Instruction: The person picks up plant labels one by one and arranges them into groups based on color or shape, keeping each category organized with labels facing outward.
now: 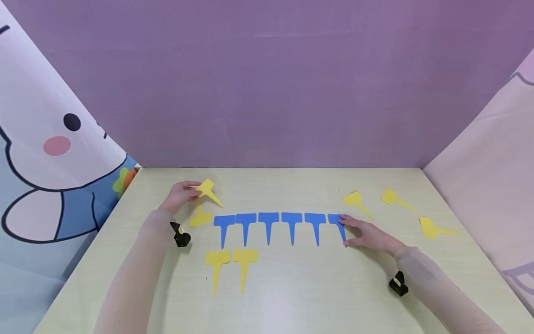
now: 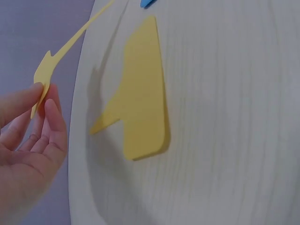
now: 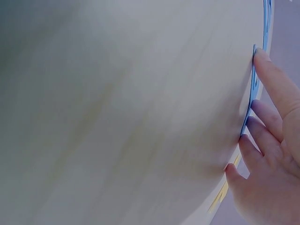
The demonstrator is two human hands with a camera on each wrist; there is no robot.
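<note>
My left hand [image 1: 180,198] pinches a yellow T-shaped plant label [image 1: 205,186] by its wide head, raised off the table with the stem pointing right. Below that hand lies another yellow plant label [image 1: 201,218], which also fills the middle of the left wrist view [image 2: 145,93]. Several blue plant labels [image 1: 268,218] form a row with their stems toward me. On the rightmost blue label [image 1: 335,220] rests my right hand [image 1: 371,236], fingers at its head and thumb near its tip. The right wrist view shows this label only edge-on, beside the fingers [image 3: 262,131].
Two yellow labels [image 1: 245,256] stand side by side under the left end of the blue row. Three loose yellow labels [image 1: 428,228] lie at the right of the pale table [image 1: 313,297]. A purple cloth [image 1: 267,93] hangs behind, with printed cloths at both sides.
</note>
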